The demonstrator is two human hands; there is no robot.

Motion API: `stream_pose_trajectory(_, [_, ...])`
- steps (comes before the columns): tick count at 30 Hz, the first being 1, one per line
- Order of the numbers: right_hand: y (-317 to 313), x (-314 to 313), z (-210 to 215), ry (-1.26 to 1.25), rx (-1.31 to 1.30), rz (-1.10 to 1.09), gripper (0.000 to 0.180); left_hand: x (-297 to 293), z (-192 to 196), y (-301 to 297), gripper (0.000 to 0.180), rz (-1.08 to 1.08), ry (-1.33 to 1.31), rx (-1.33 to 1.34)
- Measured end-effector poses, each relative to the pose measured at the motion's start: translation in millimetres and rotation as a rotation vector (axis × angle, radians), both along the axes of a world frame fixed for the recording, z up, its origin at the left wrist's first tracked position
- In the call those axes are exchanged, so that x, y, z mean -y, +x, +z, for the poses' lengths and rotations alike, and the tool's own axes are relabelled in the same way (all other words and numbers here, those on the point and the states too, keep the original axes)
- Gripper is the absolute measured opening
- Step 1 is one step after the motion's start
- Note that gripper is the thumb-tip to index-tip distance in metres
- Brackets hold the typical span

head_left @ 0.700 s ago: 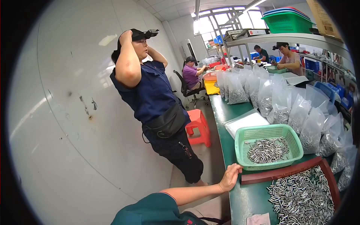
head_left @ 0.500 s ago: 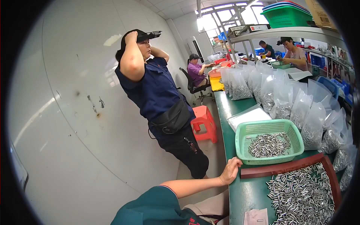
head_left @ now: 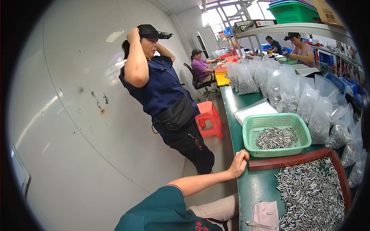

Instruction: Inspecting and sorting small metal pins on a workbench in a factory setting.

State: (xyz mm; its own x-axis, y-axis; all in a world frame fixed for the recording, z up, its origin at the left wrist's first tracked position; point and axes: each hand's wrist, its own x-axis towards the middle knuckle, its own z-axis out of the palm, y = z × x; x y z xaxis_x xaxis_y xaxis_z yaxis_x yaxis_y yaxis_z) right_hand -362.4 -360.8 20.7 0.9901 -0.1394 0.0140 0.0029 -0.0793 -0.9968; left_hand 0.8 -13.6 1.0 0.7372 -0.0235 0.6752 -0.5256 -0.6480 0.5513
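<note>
My left hand (head_left: 238, 164) rests at the near edge of the green table (head_left: 252, 188), fingers bent together. Whether anything is inside them is hidden. Just beyond it stands a light green plastic basket (head_left: 275, 153) holding a heap of small metal pins (head_left: 276, 138). The left end of a dark red strip (head_left: 287, 159) lies close to my fingers. Inside the strip's bend spreads a wide layer of loose metal pins (head_left: 312, 192). A pink cloth (head_left: 266, 211) with one pin on it lies nearer, a slim tool (head_left: 260, 225) across its lower part. My right hand is not visible.
Clear bags (head_left: 320, 129) filled with pins line the table's far side. Flat plastic bags (head_left: 254, 111) lie behind the basket. On my left a person in navy (head_left: 163, 82) stands near a red stool (head_left: 209, 117), hands at their cap. Several people sit farther back. A shelf (head_left: 293, 31) overhangs the table.
The view has shifted slightly, bringing the slim tool on the cloth into sight. The standing person's head has turned and lowered a little. My left hand stays at the table edge.
</note>
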Motion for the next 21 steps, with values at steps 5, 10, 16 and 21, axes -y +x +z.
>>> stream_pose_trajectory(5, [-30, 54, -95, 0.727, -0.411, 0.384, 0.008, 0, -1, 1, 0.014, 0.005, -0.040, -0.004])
stream_pose_trajectory(10, [11, 0, -13, -0.248, 0.132, -0.148, 0.006, 1, -2, 0, 0.013, 0.013, -0.058, 0.014])
stream_pose_trajectory(16, [28, -21, -14, -0.337, 0.308, -0.506, 0.012, -1, -2, 1, 0.015, -0.002, -0.060, 0.044])
stream_pose_trajectory(21, [34, -29, 21, -0.434, 0.124, -0.388, 0.013, 1, 3, 4, 0.013, -0.022, -0.109, 0.077])
